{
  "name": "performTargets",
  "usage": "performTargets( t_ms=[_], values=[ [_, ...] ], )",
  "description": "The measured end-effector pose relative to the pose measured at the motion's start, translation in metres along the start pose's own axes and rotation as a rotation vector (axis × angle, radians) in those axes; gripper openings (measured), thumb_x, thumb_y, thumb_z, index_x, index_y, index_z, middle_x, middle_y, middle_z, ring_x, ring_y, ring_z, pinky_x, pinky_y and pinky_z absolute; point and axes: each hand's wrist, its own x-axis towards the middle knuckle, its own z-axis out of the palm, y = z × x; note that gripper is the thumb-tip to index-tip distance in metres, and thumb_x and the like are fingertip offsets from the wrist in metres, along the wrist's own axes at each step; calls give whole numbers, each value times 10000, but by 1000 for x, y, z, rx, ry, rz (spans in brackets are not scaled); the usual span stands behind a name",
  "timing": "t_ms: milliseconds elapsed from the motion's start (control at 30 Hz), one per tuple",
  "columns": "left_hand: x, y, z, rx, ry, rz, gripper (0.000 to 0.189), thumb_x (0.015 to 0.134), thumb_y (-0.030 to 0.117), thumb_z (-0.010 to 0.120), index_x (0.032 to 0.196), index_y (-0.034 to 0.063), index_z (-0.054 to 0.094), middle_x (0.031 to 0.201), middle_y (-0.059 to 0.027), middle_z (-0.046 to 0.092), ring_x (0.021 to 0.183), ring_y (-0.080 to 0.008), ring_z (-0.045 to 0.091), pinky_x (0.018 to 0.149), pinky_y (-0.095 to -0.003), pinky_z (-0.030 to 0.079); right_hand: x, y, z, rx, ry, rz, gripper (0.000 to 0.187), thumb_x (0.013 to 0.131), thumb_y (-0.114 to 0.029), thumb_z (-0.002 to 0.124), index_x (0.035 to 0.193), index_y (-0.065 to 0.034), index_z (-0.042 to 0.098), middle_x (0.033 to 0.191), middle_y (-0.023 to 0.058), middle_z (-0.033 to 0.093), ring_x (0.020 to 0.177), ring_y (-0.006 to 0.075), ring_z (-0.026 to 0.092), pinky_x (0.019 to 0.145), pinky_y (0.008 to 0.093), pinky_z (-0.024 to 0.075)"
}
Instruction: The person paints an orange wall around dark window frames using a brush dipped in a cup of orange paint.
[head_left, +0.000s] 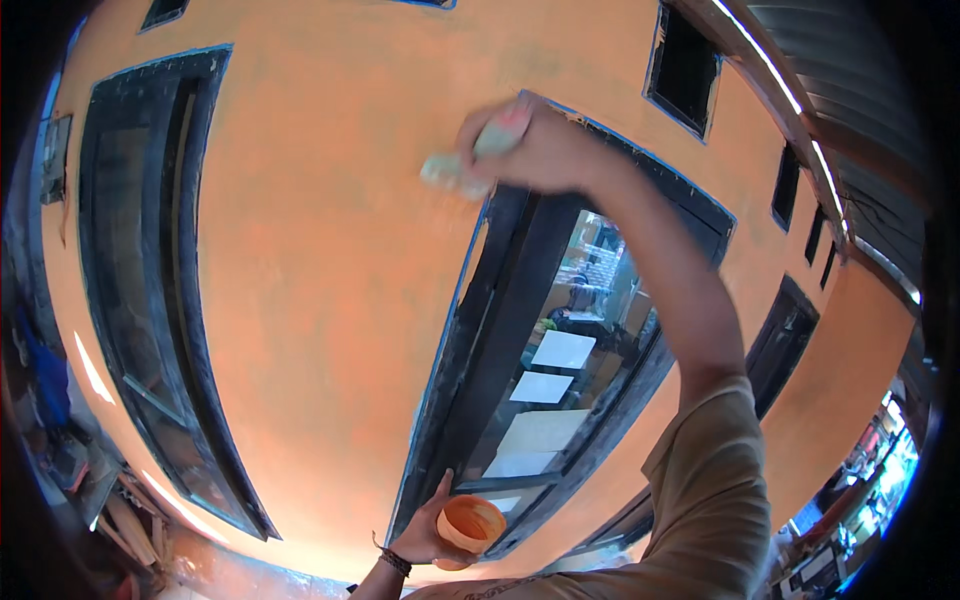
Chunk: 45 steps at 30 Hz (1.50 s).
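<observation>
My right hand (532, 150) is raised to the orange wall (322, 225), blurred, beside the upper left corner of a dark window frame (502, 255). It grips a pale tool (450, 174), which looks like a paintbrush; its bristle end is too blurred to make out. Low in front of me, my left hand (429, 531) holds an orange-stained cup (471, 523) tilted so its inside shows, with orange paint in it. Thin blue lines run along the edges of the window frames. The wall's orange coat looks patchy, with greyish areas.
Another dark-framed window (150, 285) stands at the left. Small dark vent openings (682, 71) sit high on the right, below a corrugated roof (847, 67). Wood pieces (131, 525) lie at the lower left. White sheets (564, 349) show in the window glass. Clutter stands at the far right.
</observation>
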Motion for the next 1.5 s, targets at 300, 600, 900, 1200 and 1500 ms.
performTargets(
  t_ms=[300,600,900,1200,1500],
  values=[
    [-6,-2,1,-32,54,14,1305,463,258,977,1496,28,215,1223,-83,634,1167,-209,582,1158,-397,285,45,-9,-105,-366,427,-311,133,711,17,558,745,-45,671,693,147,652,659,200,637,657,291,510],
    [-3,4,0,2,17,16,1031,477,308,954,1367,66,494,1489,-183,378,1310,-249,467,1181,-375,223,-31,8,44,-758,307,-428,194,692,-131,691,876,-99,638,898,90,623,874,301,640,709,439,533],
    [0,8,6,-158,-5,-49,913,478,297,957,1284,84,584,1532,-207,298,1354,-257,419,1183,-382,217,-5,13,-34,-9,81,-94,94,700,-85,724,784,-87,682,712,2,631,713,65,561,660,264,475],
    [-3,13,2,-44,104,25,935,489,310,952,1309,101,556,1353,-135,548,1317,-274,461,1189,-404,205,38,12,-79,-614,641,-491,123,689,16,593,753,-42,680,698,110,664,663,163,636,647,282,510],
    [-19,10,-8,19,135,51,977,454,291,957,1313,79,544,1269,-91,613,1220,-253,547,1196,-430,179,-81,-14,142,-832,87,-415,228,689,-106,659,909,-120,602,978,92,589,890,285,624,633,393,532]
  ],
)
